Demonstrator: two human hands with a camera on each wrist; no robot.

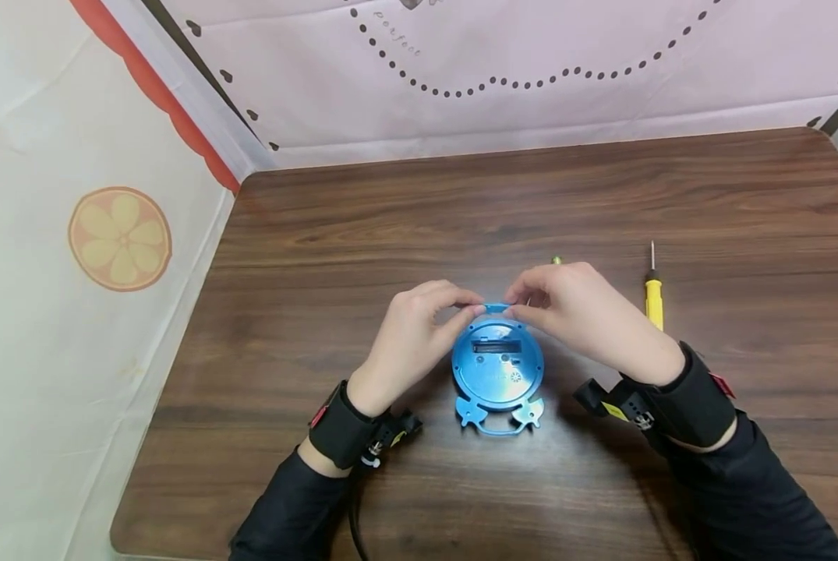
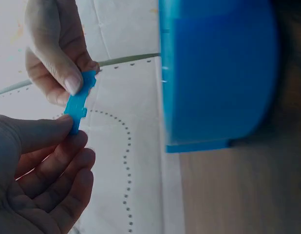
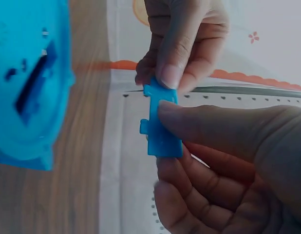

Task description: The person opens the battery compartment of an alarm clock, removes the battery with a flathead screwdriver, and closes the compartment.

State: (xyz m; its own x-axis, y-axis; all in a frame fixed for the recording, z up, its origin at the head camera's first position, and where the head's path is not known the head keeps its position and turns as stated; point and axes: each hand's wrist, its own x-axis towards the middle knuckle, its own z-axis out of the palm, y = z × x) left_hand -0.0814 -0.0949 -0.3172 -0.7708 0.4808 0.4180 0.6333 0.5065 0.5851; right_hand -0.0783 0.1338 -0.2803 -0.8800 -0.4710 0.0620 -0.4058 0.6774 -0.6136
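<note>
Both hands hold one small flat blue battery cover [image 1: 496,308] with little tabs along one edge. My left hand [image 1: 426,319] pinches one end between thumb and fingers. The other end is pinched by my right hand [image 1: 566,308]. In the right wrist view the cover [image 3: 162,129] shows its broad face, the right thumb lying across it. Just below the hands, a round blue alarm clock [image 1: 499,382] lies back up on the table, its two ear-like bells and handle towards me. A dark oblong battery slot [image 1: 497,347] gapes in its back.
A yellow screwdriver [image 1: 653,302] lies right of the clock, beyond the right forearm, tip pointing away. A small greenish tip [image 1: 556,260] pokes out behind the right hand, the rest hidden. Cloth walls [image 1: 531,117] border the wooden table [image 1: 306,257] at the back and left.
</note>
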